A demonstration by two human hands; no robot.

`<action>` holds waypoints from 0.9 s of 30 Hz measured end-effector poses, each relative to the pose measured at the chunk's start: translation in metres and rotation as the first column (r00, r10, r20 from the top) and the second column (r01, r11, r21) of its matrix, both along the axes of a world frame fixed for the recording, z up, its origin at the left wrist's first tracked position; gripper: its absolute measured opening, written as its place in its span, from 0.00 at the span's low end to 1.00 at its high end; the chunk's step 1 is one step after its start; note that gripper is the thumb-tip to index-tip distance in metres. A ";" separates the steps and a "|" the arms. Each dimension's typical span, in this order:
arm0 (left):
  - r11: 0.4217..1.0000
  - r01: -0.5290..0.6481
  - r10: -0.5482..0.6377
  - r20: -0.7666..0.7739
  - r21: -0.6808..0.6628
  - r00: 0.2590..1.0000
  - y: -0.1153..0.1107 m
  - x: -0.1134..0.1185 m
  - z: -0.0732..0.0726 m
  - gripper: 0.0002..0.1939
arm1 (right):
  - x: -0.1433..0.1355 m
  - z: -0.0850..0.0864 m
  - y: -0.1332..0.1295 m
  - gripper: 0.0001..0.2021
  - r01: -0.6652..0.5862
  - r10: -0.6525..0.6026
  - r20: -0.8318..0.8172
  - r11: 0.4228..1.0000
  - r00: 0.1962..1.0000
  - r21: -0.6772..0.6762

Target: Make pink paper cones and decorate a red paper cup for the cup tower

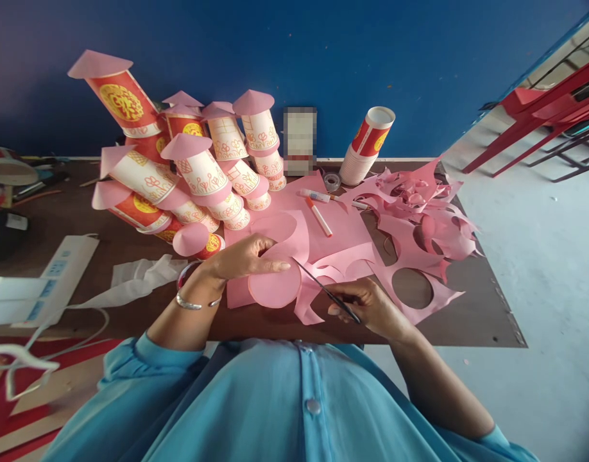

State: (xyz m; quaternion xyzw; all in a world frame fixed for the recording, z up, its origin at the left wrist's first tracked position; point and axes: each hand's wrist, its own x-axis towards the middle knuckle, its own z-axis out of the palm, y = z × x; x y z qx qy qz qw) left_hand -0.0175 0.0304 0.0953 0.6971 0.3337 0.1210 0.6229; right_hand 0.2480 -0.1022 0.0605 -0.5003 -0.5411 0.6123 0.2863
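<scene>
My left hand [249, 256] grips a sheet of pink paper [275, 285], its thumb lying on top near a drawn round outline. In my right hand [364, 305] is a pair of dark scissors [326, 292], fingers closed round the handles. The blades point up and left and meet the paper just beside my left thumb. A partly cut strip of the paper hangs down next to the blades. More pink paper [340, 234] lies flat beyond my hands, with an orange-and-white marker [319, 217] and a glue stick [315, 196] on it.
Paper-cup towers with pink cone roofs [193, 170] crowd the back left. A stack of cups [366, 147] stands at the back right, near a tape roll [332, 181]. Pink paper scraps [419, 218] cover the table's right side. A white plastic bag [145, 279] lies at left; red stools [539, 115] stand beyond.
</scene>
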 end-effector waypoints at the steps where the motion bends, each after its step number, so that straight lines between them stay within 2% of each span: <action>1: 1.000 0.008 -0.008 -0.020 0.001 1.000 -0.001 -0.001 -0.001 0.18 | 0.000 0.000 0.000 0.18 0.008 -0.008 -0.009 1.000 1.000 -0.008; 5: 0.998 -0.056 0.058 -0.043 0.036 0.997 -0.005 -0.001 -0.003 0.23 | -0.002 0.001 -0.001 0.18 0.021 -0.022 -0.026 0.999 0.999 -0.025; 11: 0.984 -0.175 0.175 -0.046 -0.014 0.984 -0.014 0.003 -0.005 0.26 | -0.005 -0.002 -0.002 0.20 0.023 -0.027 -0.063 0.998 0.998 -0.067; 19: 0.995 -0.094 0.095 -0.074 0.013 0.993 -0.011 0.003 -0.003 0.25 | -0.007 0.000 -0.001 0.20 0.019 -0.022 -0.040 0.998 0.999 -0.057; 23: 0.994 -0.081 0.087 -0.089 0.067 0.992 -0.010 0.002 -0.002 0.27 | -0.006 0.001 -0.001 0.19 0.006 -0.007 -0.044 0.999 0.999 -0.035; 27: 0.996 -0.065 0.070 -0.081 0.062 0.994 -0.009 0.002 -0.002 0.26 | -0.007 0.001 -0.002 0.20 0.001 -0.003 -0.055 0.999 0.998 -0.044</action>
